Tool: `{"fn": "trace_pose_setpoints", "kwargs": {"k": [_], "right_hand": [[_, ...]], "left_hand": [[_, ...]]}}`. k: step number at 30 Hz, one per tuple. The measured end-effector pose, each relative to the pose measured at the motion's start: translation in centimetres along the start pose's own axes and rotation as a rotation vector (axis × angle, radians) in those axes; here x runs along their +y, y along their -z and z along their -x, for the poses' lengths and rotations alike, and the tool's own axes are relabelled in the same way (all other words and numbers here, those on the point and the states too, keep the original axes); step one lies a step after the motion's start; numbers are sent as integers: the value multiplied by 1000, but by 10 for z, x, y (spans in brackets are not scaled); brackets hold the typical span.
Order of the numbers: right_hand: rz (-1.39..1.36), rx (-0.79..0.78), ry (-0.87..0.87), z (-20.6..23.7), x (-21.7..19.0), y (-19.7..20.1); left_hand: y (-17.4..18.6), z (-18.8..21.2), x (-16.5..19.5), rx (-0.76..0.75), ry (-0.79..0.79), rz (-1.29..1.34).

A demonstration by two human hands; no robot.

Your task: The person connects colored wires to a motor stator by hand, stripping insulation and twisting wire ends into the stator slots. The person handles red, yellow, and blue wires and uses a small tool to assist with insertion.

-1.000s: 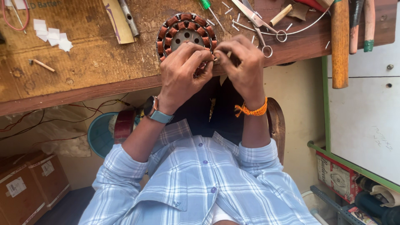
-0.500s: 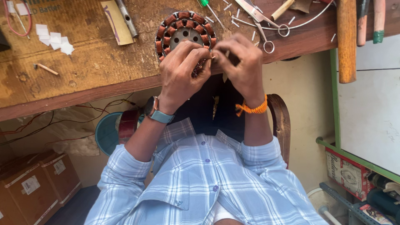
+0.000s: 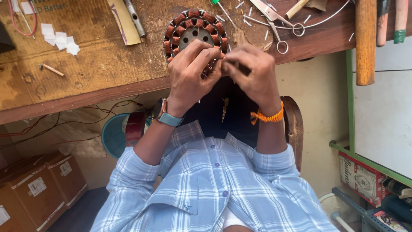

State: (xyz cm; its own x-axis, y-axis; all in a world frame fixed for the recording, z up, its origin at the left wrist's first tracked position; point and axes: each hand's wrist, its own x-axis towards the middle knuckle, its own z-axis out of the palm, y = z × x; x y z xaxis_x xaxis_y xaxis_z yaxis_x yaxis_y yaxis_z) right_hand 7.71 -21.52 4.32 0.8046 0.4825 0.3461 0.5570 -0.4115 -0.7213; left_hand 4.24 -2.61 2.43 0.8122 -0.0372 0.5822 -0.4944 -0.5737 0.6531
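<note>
One round motor stator [image 3: 195, 32] with copper-red coils lies at the near edge of the wooden workbench [image 3: 98, 64], and the two hands meet over its near side. The left hand [image 3: 191, 71] has its fingers closed on the rim of the stator, and the right hand [image 3: 253, 73] pinches one small dark piece [image 3: 243, 68] just beside it. On the far right of the bench lie one pair of scissors [image 3: 274, 23] and one wooden handle [image 3: 365, 41]; on the far left lie several white paper pieces [image 3: 60, 36], which I cannot count exactly.
</note>
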Motion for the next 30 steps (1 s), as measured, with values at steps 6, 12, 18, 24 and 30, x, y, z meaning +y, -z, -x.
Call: {"fn": "trace_pose_setpoints", "kwargs": {"k": [6,12,18,24,30], "right_hand": [[1,88,-9,-4,3,8],[15,35,-64,-11,5,-1],[-26,13,-23,7,0,11],[38,244,-72,-24,23,-6],[-242,248,-283,4,13,-10]], "left_hand": [[1,2,0,1,-63,-65],[0,1,0,45,-51,-21],[0,3,-1,31,-70,-59],[1,2,3,28,-49,-72],[-3,-3,10,-4,84,-97]]}}
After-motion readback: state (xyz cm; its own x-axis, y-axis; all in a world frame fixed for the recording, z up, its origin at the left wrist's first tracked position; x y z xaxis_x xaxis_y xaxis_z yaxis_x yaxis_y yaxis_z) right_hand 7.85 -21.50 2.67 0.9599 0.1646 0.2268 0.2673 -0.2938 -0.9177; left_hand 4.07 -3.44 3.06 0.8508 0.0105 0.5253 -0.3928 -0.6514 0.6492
